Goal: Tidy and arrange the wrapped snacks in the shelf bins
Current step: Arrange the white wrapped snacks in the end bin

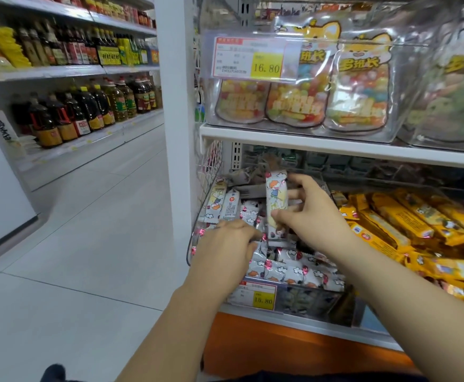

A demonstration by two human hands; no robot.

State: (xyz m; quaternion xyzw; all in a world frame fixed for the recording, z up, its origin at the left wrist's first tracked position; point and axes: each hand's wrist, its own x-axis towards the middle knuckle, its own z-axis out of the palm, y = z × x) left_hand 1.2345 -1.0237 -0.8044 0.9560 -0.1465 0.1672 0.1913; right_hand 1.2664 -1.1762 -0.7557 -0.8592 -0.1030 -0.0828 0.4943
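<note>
Head view: right hand (317, 216) grips white snack (276, 201); price tag (253, 60) reads 16.80.

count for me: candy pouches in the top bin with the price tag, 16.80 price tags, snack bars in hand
clear dog-shaped candy pouches: 3
yellow-and-white 16.80 price tags: 2
white cartoon-printed wrapped snack bar, in right hand: 1
total: 6

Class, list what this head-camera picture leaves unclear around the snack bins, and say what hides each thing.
Head view, left hand fingertips: buried among the white snack packs; grip unclear.
Head view, lower price tag small print: too small, blurred.
Head view, rightmost bags: blurred, cut by the right edge.
Head view, snack bar rear face: covered by the right hand.
</note>
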